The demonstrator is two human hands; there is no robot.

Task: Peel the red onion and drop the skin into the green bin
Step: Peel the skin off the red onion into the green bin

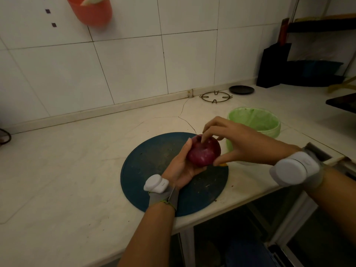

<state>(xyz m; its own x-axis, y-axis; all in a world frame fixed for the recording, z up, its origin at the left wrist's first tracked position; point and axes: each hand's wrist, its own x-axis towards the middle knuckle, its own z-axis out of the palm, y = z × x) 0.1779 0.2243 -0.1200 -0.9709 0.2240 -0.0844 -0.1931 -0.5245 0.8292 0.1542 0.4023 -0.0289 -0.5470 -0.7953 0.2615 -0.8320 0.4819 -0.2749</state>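
Purple-red, glossy: the red onion is held up in both hands over the right part of a round dark-blue cutting board; pale scuffs show on its near face; whether any skin is already loose, cannot tell.

Left hand cups the onion from below and from the left; palm up, thumb lying up along the onion's left side, the other fingers curled underneath and mostly hidden.

Right hand comes in from the right; its fingertips are bent down onto the top of the onion, one tip pressed into the crown; the thumb is stretched out low and touches the onion's lower right side; a wide span, with the onion between thumb and fingers.

Green bin stands on the pale stone counter just beyond the right hand, right of the board; it has a thin green liner, and its near side is covered by the hand.

A white pod on a grey strap sits on each wrist: left, right.

Further back near the white tiled wall: a metal ring trivet and a small black dish; an orange tub hangs on the tiles at upper left.
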